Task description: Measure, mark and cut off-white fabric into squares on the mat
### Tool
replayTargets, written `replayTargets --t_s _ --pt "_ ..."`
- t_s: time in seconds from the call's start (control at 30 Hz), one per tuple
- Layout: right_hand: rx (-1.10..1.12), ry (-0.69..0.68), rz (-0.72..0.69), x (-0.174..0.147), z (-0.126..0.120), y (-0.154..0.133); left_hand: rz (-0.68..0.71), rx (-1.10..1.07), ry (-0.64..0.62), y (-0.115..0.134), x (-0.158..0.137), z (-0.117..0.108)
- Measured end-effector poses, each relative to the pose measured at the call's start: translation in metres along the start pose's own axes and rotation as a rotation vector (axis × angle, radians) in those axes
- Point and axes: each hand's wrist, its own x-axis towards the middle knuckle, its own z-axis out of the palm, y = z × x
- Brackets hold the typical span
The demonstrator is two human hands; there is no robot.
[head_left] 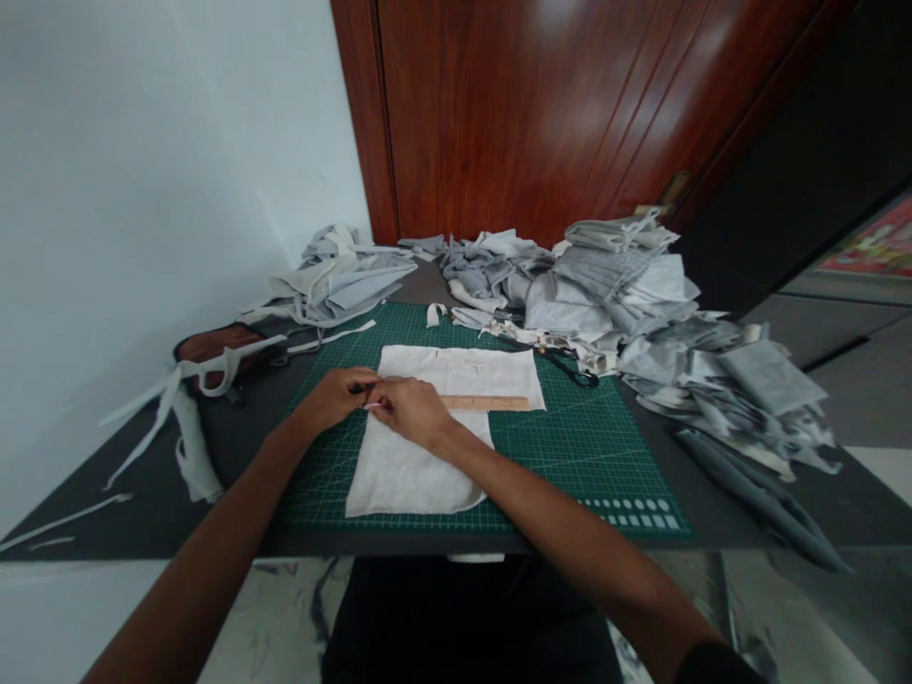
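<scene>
Two overlapping pieces of white cloth lie on the green cutting mat [584, 446]: the upper cloth [499, 370] runs sideways, and the lower cloth [417, 470] extends toward me. A wooden ruler [491, 403] rests across the upper cloth near its lower edge; its left end is hidden by my hands. My right hand [413, 408] is closed around a small, thin pink thing [372, 406], its kind unclear, at the cloth's left edge. Touching it there, my left hand [340, 397] has its fingers bent together; what they pinch is hidden.
Black-handled scissors [585, 379] lie on the mat's far right. Piled grey and white fabric [605, 285] covers the back right, with another fabric pile [334, 275] at back left. A brown pouch [224, 347] and loose strips lie left. A wall and a wooden door [499, 114] bound the table.
</scene>
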Motion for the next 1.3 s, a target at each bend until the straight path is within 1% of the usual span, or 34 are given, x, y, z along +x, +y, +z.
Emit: replayTargets --t_s 0.27,0.57,0.73,1.17,1.3 --pt "-0.051 -0.042 -0.019 0.003 -0.001 -0.002 0.168 0.054 -0.071 -0.007 0.004 0.001" --pt "-0.099 -0.078 -0.01 -0.004 -0.016 0.004 0.207 0.112 -0.103 -0.009 0.005 0.001" --pt "-0.107 -0.101 -0.02 -0.015 -0.027 0.021 0.239 0.118 -0.093 -0.009 0.005 0.002" --pt "-0.084 -0.068 0.027 -0.062 -0.063 0.067 0.25 0.15 -0.103 -0.01 0.006 0.001" --pt "-0.074 -0.047 0.021 -0.078 -0.073 0.083 0.249 0.155 -0.102 -0.011 0.006 0.0"
